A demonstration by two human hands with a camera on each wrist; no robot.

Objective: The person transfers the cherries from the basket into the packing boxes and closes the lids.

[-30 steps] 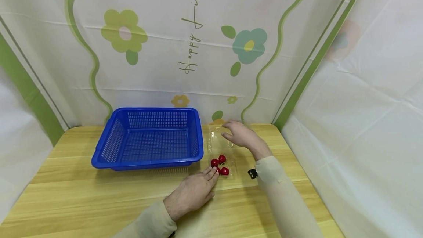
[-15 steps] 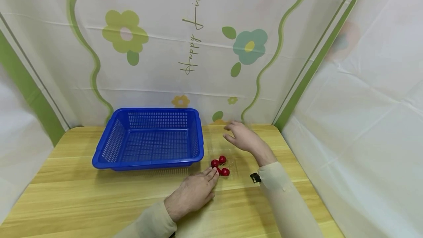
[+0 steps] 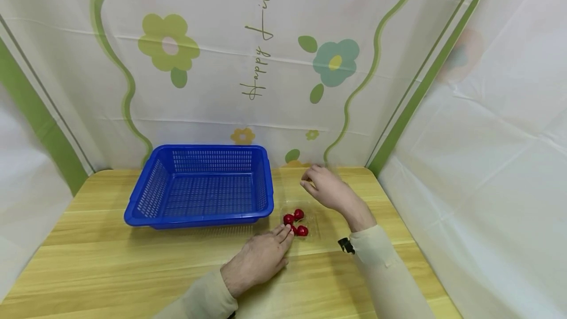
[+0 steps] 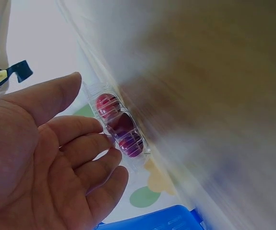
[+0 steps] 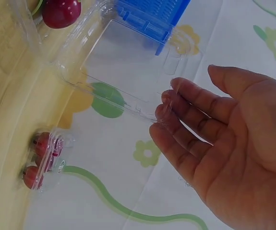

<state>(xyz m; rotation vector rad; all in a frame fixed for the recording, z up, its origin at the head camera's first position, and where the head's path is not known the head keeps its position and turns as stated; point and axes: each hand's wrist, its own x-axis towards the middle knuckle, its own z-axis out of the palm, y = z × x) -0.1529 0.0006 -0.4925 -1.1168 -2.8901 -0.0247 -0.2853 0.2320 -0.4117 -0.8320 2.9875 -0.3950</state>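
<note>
Several glossy red cherries (image 3: 299, 214) lie in a clear plastic clamshell box (image 3: 312, 225) on the table. My left hand (image 3: 259, 260) rests beside the box's near left side, its fingertips at the box and partly over one cherry. In the left wrist view its fingers are loosely bent, with the thumb apart. My right hand (image 3: 330, 191) is above and behind the box. Its fingertips touch the edge of the clear lid (image 5: 123, 67), which stands raised in the right wrist view, and its thumb stays apart. The lid is hard to make out in the head view.
A blue plastic basket (image 3: 208, 196) stands left of the box on the wooden table (image 3: 133, 270). More red fruits in clear plastic (image 5: 42, 158) show low in the right wrist view. A printed white cloth (image 3: 212, 102) hangs behind the table.
My right hand has shifted slightly right and towards me, its fingers bending more. The lid, seen behind the cherries earlier, has changed its angle. My left hand has stayed in place.
</note>
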